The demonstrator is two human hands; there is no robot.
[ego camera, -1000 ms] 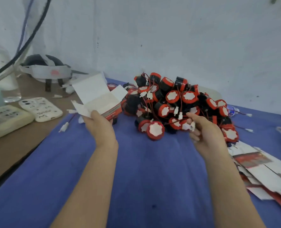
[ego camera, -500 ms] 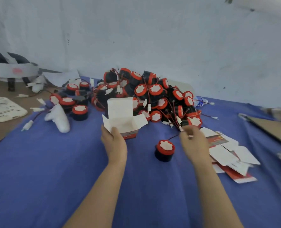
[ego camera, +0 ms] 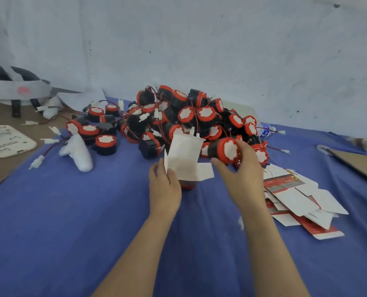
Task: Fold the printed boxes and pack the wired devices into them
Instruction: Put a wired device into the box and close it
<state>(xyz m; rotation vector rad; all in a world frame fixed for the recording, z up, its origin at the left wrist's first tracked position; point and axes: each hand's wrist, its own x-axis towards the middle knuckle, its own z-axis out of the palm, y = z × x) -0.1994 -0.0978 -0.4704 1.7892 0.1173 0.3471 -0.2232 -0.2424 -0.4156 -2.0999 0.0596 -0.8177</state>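
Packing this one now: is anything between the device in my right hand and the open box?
Nothing visible blocks it. The device in the right hand sits beside the open box held by the left hand; its side flap splays outward.

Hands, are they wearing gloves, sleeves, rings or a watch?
No. The bare left hand and bare right hand wear no gloves, and no rings show. Both forearms are uncovered down to the picture's bottom edge: no sleeves, watch or bracelets.
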